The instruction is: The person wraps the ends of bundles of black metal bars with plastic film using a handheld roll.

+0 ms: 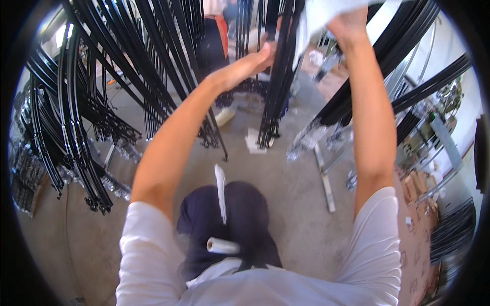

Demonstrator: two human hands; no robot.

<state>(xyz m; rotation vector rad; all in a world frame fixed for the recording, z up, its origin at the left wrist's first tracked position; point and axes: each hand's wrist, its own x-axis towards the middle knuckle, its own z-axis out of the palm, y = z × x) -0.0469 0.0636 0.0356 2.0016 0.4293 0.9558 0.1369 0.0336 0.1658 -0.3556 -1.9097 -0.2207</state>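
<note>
A bundle of long thin black rods (276,86) hangs upright ahead of me, its lower ends above the floor. My left hand (263,57) reaches to the left side of this bundle, thumb pointing up; its fingers pass out of sight behind the rods. At the upper edge my right hand (349,24) is raised and slightly blurred, closed on a white sheet (319,25) that hangs down beside the bundle's right side. The sheet covers part of the right fingers. On my dark trousers lie a small white roll (223,246) and a narrow white strip (220,191).
Many more black rods (71,112) hang in dense rows at the left. Further black bundles (393,51) with clear plastic on their ends slant at the right, above a metal stand leg (324,178). Another person (216,38) is partly visible behind the rods. Cardboard pieces (416,186) lie at the right.
</note>
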